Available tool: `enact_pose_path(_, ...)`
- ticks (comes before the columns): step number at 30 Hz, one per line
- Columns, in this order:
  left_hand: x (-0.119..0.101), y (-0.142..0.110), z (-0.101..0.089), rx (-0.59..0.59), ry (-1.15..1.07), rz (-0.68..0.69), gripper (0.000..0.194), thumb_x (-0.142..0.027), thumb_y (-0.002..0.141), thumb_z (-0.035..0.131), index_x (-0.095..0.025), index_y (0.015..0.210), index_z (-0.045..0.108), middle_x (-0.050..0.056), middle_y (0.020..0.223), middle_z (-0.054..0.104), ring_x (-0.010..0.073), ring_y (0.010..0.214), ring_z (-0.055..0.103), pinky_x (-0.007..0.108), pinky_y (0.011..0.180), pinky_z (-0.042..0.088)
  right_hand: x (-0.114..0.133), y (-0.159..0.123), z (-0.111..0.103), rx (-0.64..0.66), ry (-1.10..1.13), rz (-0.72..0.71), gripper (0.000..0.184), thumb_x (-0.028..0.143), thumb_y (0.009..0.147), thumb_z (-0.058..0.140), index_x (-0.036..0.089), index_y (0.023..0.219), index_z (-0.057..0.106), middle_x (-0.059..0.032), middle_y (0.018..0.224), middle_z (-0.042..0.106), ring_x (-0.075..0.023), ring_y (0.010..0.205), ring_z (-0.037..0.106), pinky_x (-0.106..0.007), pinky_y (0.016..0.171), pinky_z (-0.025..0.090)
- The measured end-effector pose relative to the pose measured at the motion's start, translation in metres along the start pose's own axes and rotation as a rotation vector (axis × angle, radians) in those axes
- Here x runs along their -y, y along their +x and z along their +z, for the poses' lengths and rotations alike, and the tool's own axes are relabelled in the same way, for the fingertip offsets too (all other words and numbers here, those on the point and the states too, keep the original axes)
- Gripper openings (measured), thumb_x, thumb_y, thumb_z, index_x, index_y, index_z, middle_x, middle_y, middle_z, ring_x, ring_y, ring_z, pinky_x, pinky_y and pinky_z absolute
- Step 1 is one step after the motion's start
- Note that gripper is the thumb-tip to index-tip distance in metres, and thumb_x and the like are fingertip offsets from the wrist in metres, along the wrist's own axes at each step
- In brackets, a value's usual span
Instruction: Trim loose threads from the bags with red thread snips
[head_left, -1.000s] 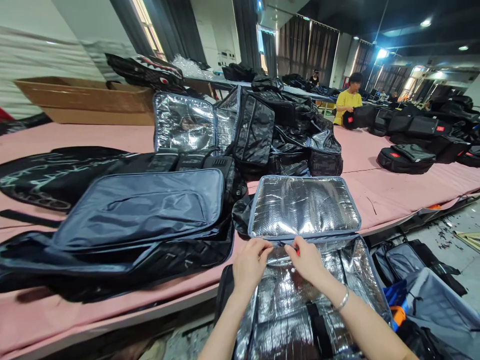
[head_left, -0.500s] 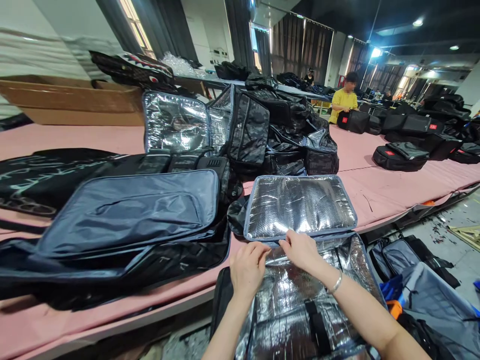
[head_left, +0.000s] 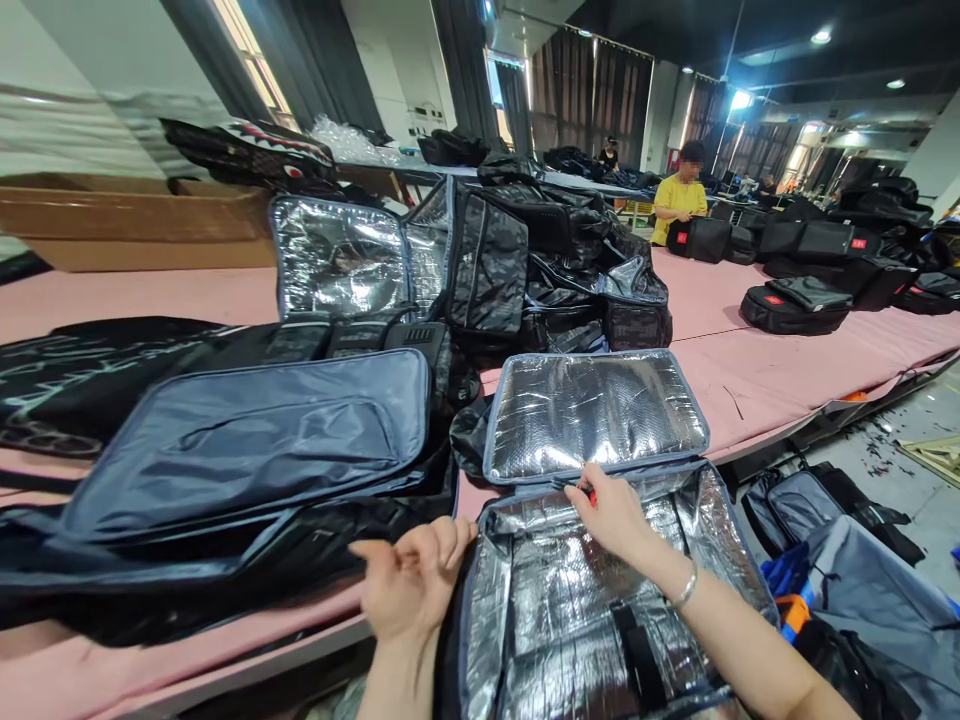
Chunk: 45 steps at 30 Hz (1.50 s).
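Note:
An insulated bag lies open in front of me, its inside lined with shiny silver foil and a black strap across the lining. Its foil-lined lid, edged in grey-blue binding, is folded back onto the table. At the seam between lid and body, my right hand is closed, fingers pinched at the binding. A small red object shows between its fingers; most of it is hidden. My left hand is beside the bag's left rim, thumb stretched away and fingers slightly bent, with nothing visible in it.
On the pink-covered table, a grey-blue-lined open bag lies to the left. Camouflage bags are piled behind, near a cardboard box. A person in yellow handles black bags. More bags lie on the floor at right.
My left hand has moved left, from the lid seam to the bag's left rim, and its thumb has spread. My right hand stays at the seam; the red object now shows in it.

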<state>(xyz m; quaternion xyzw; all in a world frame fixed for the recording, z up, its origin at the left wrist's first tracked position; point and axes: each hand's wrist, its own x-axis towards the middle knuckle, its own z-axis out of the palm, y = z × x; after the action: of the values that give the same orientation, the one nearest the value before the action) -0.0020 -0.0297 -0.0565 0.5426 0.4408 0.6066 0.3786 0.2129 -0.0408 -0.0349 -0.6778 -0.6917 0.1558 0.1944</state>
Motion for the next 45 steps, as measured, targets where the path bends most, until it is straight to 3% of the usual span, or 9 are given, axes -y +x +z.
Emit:
enact_pose_path(2, -0.007, 0.009, 0.001, 0.059, 0.035, -0.071, 0.067, -0.070, 0.077, 0.005, -0.021, 0.040, 0.033, -0.001, 0.043, 0.034, 0.0138, 0.045, 0.041, 0.033, 0.051, 0.043, 0.000, -0.003, 0.004, 0.000, -0.046, -0.009, 0.020, 0.039, 0.090, 0.041, 0.022, 0.089, 0.051, 0.0010, 0.065, 0.062, -0.0179, 0.062, 0.060, -0.023, 0.053, 0.023)
enact_pose_path(4, -0.009, 0.021, 0.010, 0.089, 0.137, -0.116, 0.064, -0.071, 0.076, 0.023, -0.020, 0.051, 0.052, 0.002, 0.053, 0.052, 0.0166, 0.055, 0.051, 0.033, 0.057, 0.045, 0.000, -0.005, 0.007, 0.002, -0.082, -0.014, 0.019, 0.039, 0.091, 0.040, 0.022, 0.091, 0.050, 0.0002, 0.066, 0.064, -0.0184, 0.063, 0.061, -0.024, 0.053, 0.022)
enact_pose_path(6, -0.008, 0.034, 0.025, 0.134, 0.259, -0.122, 0.044, -0.061, 0.071, 0.050, -0.020, 0.071, 0.064, 0.004, 0.071, 0.064, 0.0194, 0.068, 0.058, 0.033, 0.065, 0.046, 0.001, -0.008, 0.010, -0.008, -0.101, -0.016, 0.019, 0.038, 0.091, 0.041, 0.022, 0.093, 0.049, -0.0004, 0.069, 0.065, -0.0186, 0.064, 0.062, -0.024, 0.053, 0.022)
enact_pose_path(8, -0.005, 0.044, 0.042, 0.198, 0.390, -0.114, 0.032, -0.050, 0.066, 0.062, -0.022, 0.080, 0.067, 0.003, 0.082, 0.068, 0.0211, 0.076, 0.059, 0.032, 0.071, 0.044, 0.000, -0.010, 0.011, -0.020, -0.100, -0.019, 0.018, 0.038, 0.091, 0.041, 0.021, 0.093, 0.049, -0.0004, 0.070, 0.066, -0.0188, 0.064, 0.062, -0.024, 0.053, 0.022)
enact_pose_path(13, 0.001, 0.048, 0.071, 0.264, 0.650, -0.050, 0.015, -0.039, 0.066, 0.061, -0.025, 0.070, 0.066, 0.001, 0.076, 0.064, 0.0209, 0.074, 0.057, 0.030, 0.066, 0.039, -0.006, -0.010, 0.006, -0.068, -0.094, -0.019, 0.018, 0.037, 0.092, 0.039, 0.021, 0.092, 0.047, 0.0000, 0.071, 0.066, -0.0185, 0.065, 0.063, -0.024, 0.053, 0.024)
enact_pose_path(26, 0.016, 0.044, 0.058, 0.139, 0.702, -0.043, 0.019, -0.039, 0.077, 0.045, -0.023, 0.070, 0.054, -0.002, 0.069, 0.065, 0.0163, 0.065, 0.059, 0.026, 0.065, 0.042, 0.025, 0.006, 0.008, 0.032, -0.253, -0.043, 0.020, 0.036, 0.091, 0.037, 0.020, 0.100, 0.047, -0.0068, 0.077, 0.067, -0.0247, 0.069, 0.065, -0.029, 0.057, 0.038)
enact_pose_path(34, 0.020, 0.044, 0.056, 0.106, 0.615, 0.014, 0.021, -0.039, 0.078, 0.046, -0.022, 0.073, 0.056, -0.001, 0.065, 0.063, 0.0159, 0.060, 0.057, 0.026, 0.059, 0.043, 0.022, 0.008, 0.008, 0.028, -0.212, -0.069, 0.017, 0.033, 0.091, 0.038, 0.022, 0.096, 0.049, -0.0048, 0.075, 0.067, -0.0214, 0.067, 0.064, -0.026, 0.055, 0.034)
enact_pose_path(40, 0.007, 0.036, 0.052, 0.411, 0.518, 0.091, 0.050, -0.045, 0.086, 0.027, -0.019, 0.055, 0.056, 0.002, 0.050, 0.057, 0.0142, 0.047, 0.052, 0.025, 0.049, 0.043, -0.010, -0.006, -0.002, -0.105, -0.071, 0.009, 0.020, 0.037, 0.092, 0.037, 0.021, 0.092, 0.049, 0.0013, 0.066, 0.064, -0.0163, 0.061, 0.061, -0.023, 0.052, 0.027)
enact_pose_path(45, 0.003, 0.048, 0.076, 0.458, 0.615, 0.225, 0.026, -0.039, 0.080, 0.049, -0.023, 0.095, 0.065, 0.005, 0.091, 0.066, 0.0206, 0.085, 0.057, 0.033, 0.077, 0.043, -0.036, -0.008, -0.014, -0.125, -0.147, 0.111, 0.020, 0.038, 0.091, 0.040, 0.020, 0.093, 0.050, -0.0010, 0.070, 0.065, -0.0170, 0.065, 0.062, -0.024, 0.052, 0.024)
